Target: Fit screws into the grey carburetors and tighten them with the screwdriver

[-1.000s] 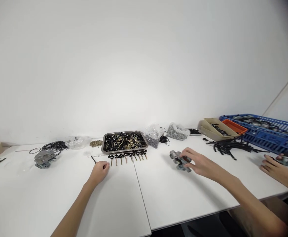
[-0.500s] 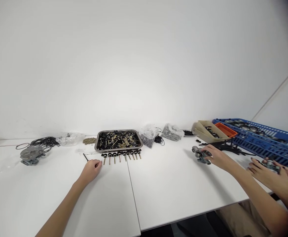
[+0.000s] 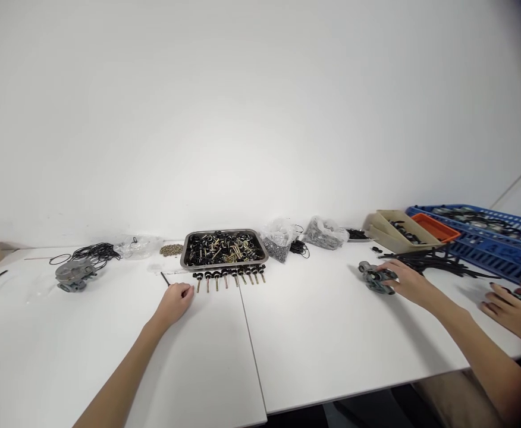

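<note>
My right hand point(image 3: 407, 282) grips a grey metal carburetor point(image 3: 370, 274) just over or on the white table at right; its fingers cover part of the body. My left hand point(image 3: 178, 302) rests on the table, curled closed around a thin black rod-like tool point(image 3: 165, 278) whose tip sticks out past the fingers. Just right of that fist, brass-stemmed parts with black heads point(image 3: 217, 280) lie in a row. Behind them stands a metal tray point(image 3: 264, 259) full of similar brass and black pieces. A second carburetor point(image 3: 75, 274) sits on the table at far left.
A co-worker's hand point(image 3: 512, 312) handles a part at far right. Behind are a blue crate point(image 3: 501, 252), a beige bin point(image 3: 383, 238), an orange tray point(image 3: 436, 229) and black hoses point(image 3: 434, 261). Plastic bags point(image 3: 327, 233), brass bits point(image 3: 171, 249) and black rings point(image 3: 93, 254) line the wall.
The view has turned slightly left, so everything sits further right in the picture. Both my hands keep their holds, with little movement over the table.
</note>
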Tool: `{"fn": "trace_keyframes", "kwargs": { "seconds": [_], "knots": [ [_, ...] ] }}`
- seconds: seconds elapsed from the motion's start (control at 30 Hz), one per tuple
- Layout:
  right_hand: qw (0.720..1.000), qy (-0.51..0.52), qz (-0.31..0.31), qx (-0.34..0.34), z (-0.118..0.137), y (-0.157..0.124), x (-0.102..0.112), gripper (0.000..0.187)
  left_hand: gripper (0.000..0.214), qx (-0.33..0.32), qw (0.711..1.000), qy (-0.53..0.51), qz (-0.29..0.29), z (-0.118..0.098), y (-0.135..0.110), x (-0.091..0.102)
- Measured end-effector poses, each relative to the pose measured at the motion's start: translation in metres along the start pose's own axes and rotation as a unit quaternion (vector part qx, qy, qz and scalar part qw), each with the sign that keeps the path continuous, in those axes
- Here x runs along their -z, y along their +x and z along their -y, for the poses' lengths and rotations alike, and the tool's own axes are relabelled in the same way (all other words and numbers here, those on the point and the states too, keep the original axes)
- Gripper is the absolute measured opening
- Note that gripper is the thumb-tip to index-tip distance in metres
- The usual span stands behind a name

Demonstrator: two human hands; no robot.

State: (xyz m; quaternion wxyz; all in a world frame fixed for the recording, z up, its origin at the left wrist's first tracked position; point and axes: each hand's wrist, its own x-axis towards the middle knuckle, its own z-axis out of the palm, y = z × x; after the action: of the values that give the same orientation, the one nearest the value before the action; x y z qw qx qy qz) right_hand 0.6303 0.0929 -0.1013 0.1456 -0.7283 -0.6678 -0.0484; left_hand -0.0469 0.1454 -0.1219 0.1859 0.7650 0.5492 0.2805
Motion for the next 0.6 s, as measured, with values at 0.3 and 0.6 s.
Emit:
{"fn": "trace_keyframes", "kwargs": {
  "seconds": [0.3, 0.6],
  "knots": [
    [1.000, 0.024, -0.017, -0.007, 0.014, -0.003, 0.004, 0.028, 0.037, 0.003, 1.000, 0.001, 0.001, 0.000, 0.000, 0.000],
    [0.998, 0.049, -0.030, -0.002, 0.006, 0.003, -0.002, 0.029, 0.036, 0.001, 1.000, -0.009, -0.004, -0.004, -0.002, 0.002]
  ]
}}
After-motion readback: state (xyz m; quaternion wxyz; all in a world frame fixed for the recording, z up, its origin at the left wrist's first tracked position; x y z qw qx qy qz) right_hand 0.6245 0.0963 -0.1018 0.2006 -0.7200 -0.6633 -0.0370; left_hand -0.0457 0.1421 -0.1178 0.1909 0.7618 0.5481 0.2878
